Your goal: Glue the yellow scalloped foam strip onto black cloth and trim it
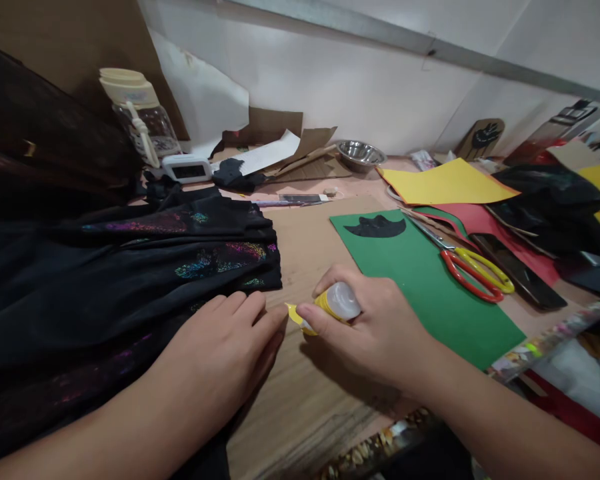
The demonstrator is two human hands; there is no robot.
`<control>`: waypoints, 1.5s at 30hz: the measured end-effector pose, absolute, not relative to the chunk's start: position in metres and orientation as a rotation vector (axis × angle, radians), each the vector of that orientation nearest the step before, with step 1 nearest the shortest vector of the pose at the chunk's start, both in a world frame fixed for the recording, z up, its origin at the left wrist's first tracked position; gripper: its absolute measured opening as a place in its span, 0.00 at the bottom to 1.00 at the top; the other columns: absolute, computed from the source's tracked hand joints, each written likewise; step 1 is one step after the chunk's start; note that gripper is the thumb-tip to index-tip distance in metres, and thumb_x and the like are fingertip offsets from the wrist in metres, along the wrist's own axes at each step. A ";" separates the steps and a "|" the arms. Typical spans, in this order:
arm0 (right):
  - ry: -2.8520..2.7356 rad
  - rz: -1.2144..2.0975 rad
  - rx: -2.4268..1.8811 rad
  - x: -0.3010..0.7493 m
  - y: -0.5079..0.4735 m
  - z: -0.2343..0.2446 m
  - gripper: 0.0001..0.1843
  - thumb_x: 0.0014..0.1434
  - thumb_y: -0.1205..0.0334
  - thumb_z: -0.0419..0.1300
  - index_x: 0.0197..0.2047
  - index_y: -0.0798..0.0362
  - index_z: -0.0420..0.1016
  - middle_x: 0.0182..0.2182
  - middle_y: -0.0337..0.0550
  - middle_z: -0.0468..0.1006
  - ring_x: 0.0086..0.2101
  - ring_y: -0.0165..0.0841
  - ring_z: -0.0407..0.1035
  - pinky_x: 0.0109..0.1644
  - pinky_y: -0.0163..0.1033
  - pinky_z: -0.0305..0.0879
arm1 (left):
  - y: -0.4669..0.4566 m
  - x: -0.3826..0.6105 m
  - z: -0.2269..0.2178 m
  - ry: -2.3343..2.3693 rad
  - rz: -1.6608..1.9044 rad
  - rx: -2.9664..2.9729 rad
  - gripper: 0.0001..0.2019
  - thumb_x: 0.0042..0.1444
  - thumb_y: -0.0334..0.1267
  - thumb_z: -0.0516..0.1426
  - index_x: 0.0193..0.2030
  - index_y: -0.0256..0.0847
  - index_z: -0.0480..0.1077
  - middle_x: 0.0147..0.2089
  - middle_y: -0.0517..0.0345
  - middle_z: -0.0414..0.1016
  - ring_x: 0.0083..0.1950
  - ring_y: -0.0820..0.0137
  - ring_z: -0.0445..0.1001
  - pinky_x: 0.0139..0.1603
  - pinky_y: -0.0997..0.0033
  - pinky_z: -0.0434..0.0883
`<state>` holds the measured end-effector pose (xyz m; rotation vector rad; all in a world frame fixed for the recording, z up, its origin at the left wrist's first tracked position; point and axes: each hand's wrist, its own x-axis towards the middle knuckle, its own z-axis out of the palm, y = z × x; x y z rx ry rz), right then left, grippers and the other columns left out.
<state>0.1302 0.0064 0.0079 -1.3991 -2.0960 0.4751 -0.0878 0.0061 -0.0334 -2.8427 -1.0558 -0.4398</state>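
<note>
Bottle (337,304) aslant — clear end rightward

— Runs black right across the fabric (105,250), and sparkles pink, purple, blue and green in glittery patches!
— Goes solid green over on the sheet (430,313), with deep black on the cut-out (375,227)!
— Flashes red on one handle of the scissors (447,246), yellow on the other!
— Shows bright yellow on the bottle (343,301) too, then cloudy grey at the rounded end!
— Blazes plain yellow across the card (447,182), edged in orange!
— Reads brown on the board (275,407), streaked with darker grain, and shiny silver on the bowl (361,155)!
</note>
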 end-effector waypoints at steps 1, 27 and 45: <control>-2.097 0.482 -1.398 0.131 0.006 0.008 0.15 0.65 0.50 0.65 0.33 0.51 0.72 0.21 0.29 0.72 0.20 0.26 0.62 0.26 0.34 0.53 | 0.006 -0.088 -0.033 -1.057 -0.436 -2.842 0.03 0.66 0.31 0.55 0.43 0.43 0.67 0.34 0.56 0.69 0.32 0.58 0.69 0.31 0.57 0.64; -2.106 0.479 -1.494 0.136 0.004 0.014 0.16 0.65 0.48 0.63 0.32 0.49 0.71 0.21 0.32 0.73 0.21 0.29 0.65 0.27 0.35 0.53 | 0.007 -0.087 -0.032 -1.078 -0.357 -2.861 0.06 0.68 0.32 0.52 0.44 0.42 0.71 0.34 0.56 0.69 0.32 0.58 0.70 0.31 0.56 0.67; -2.133 0.445 -1.524 0.146 0.000 0.025 0.17 0.63 0.51 0.63 0.27 0.50 0.69 0.17 0.30 0.68 0.19 0.26 0.58 0.24 0.35 0.50 | 0.007 -0.086 -0.032 -1.096 -0.350 -2.850 0.08 0.67 0.33 0.54 0.50 0.41 0.72 0.36 0.55 0.71 0.33 0.58 0.71 0.32 0.56 0.67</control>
